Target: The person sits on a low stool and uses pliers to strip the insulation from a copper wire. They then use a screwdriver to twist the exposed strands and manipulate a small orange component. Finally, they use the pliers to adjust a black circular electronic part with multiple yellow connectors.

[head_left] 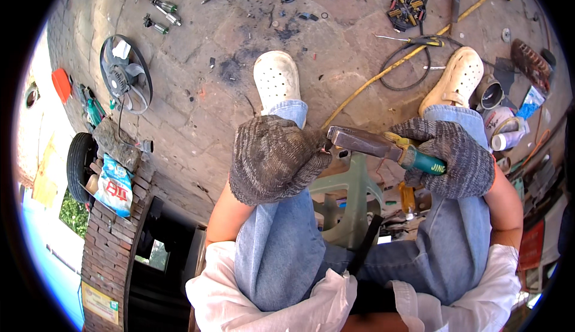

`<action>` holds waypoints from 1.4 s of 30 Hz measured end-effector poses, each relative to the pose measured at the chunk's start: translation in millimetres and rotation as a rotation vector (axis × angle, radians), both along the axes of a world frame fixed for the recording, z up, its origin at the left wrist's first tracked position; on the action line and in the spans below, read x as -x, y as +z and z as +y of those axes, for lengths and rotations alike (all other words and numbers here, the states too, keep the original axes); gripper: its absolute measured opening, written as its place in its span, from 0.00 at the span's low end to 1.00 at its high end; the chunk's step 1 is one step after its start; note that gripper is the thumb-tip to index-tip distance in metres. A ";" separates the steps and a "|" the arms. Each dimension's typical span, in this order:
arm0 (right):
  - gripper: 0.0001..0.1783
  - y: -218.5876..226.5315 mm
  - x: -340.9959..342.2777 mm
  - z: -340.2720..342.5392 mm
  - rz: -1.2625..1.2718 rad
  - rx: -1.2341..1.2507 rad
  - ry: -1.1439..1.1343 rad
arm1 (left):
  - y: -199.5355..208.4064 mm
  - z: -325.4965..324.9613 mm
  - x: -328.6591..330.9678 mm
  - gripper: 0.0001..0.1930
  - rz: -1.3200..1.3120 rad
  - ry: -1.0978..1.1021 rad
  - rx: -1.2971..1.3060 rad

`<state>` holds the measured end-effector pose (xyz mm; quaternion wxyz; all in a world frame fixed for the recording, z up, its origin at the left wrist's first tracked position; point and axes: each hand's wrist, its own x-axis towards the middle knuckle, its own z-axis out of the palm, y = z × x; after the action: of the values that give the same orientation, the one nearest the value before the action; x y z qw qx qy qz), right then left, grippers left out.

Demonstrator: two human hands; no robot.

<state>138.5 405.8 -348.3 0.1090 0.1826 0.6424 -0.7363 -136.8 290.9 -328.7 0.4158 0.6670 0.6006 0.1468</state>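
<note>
While right hand (pixel 452 158) grips teal handle, pliers (pixel 377 146) lie near-level, jaws pointing left into fisted left hand (pixel 275 158).

You hold a pair of pliers (pixel 383 146) above your lap, between your knees, over a pale green plastic stool (pixel 347 194). Their dull grey metal head lies nearly level, tilted slightly, and points left. The handles wear teal and yellow grips. The nose tip touches something small, hidden inside your gloved left fist.
</note>
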 end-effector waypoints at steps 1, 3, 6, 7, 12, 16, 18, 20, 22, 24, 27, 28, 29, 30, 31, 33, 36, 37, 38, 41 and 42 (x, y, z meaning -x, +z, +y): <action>0.20 -0.3 -0.3 -0.2 0.020 -0.004 0.000 | 4.5 2.7 0.2 0.12 0.036 -0.024 0.046; 0.20 -4.7 -3.3 -3.3 0.042 -0.016 -0.007 | 4.1 1.4 -0.8 0.12 0.073 -0.030 0.008; 0.21 -4.3 -3.7 -3.6 0.013 -0.011 0.022 | -1.0 1.3 -3.3 0.13 0.106 -0.046 -0.046; 0.21 -4.1 -4.0 -3.0 0.016 0.012 0.030 | 0.1 2.0 -3.6 0.13 0.123 -0.050 -0.062; 0.21 -1.4 -5.5 -2.4 0.012 0.029 0.029 | 3.4 -1.9 -3.3 0.12 0.189 -0.121 0.016; 0.21 5.1 -0.3 -0.4 -0.004 0.005 0.098 | 12.0 4.8 -3.0 0.11 0.244 -0.240 0.024; 0.21 4.7 -1.7 -2.1 0.013 -0.008 0.116 | 12.9 2.2 -2.9 0.10 0.247 -0.279 0.098; 0.21 6.4 0.1 -1.5 -0.009 -0.001 0.150 | 12.8 2.1 -2.6 0.11 0.234 -0.314 0.117; 0.21 7.6 -0.7 -2.9 -0.004 -0.039 0.154 | 11.7 1.4 -2.0 0.11 0.173 -0.274 0.073; 0.21 7.2 -6.0 -6.5 0.031 -0.125 0.128 | 0.5 -7.6 -4.9 0.11 0.046 -0.102 0.002; 0.22 4.8 -7.6 -7.1 -0.010 -0.291 0.059 | -1.6 -6.7 -9.3 0.11 -0.261 0.233 0.040; 0.22 5.9 -6.8 -5.5 -0.044 -0.331 0.054 | -0.6 -2.6 -10.1 0.11 -0.378 0.339 0.079; 0.22 8.9 -4.7 -2.2 -0.078 -0.370 0.050 | 0.5 1.2 -9.9 0.11 -0.378 0.315 0.135; 0.22 12.0 -3.7 1.1 -0.111 -0.408 0.048 | 3.4 5.5 -9.5 0.11 -0.378 0.293 0.190; 0.21 12.3 -3.5 3.9 -0.100 -0.460 0.060 | 5.8 8.9 -9.0 0.12 -0.377 0.271 0.246; 0.21 9.9 -8.6 1.7 -0.117 -0.455 0.088 | 2.9 8.6 -8.9 0.14 -0.361 0.226 0.235; 0.20 10.5 -8.1 -0.2 -0.123 -0.429 0.107 | 5.9 14.4 -12.8 0.14 -0.383 0.349 0.389; 0.19 10.6 -7.1 -0.4 -0.116 -0.417 0.110 | 4.1 12.3 -12.6 0.14 -0.361 0.310 0.314; 0.19 9.2 -7.6 -1.7 -0.100 -0.402 0.106 | -0.1 8.6 -11.8 0.14 -0.339 0.270 0.239; 0.18 5.7 -8.4 -5.8 -0.049 -0.362 0.107 | -4.8 7.1 -11.2 0.14 -0.248 0.178 0.086; 0.19 4.7 -9.0 -6.5 -0.055 -0.317 0.103 | -5.7 7.0 -11.2 0.14 -0.211 0.153 0.047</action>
<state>147.5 399.2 -343.6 0.1338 0.1845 0.7558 -0.6139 -125.6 297.8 -334.4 0.4796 0.5903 0.6059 0.2332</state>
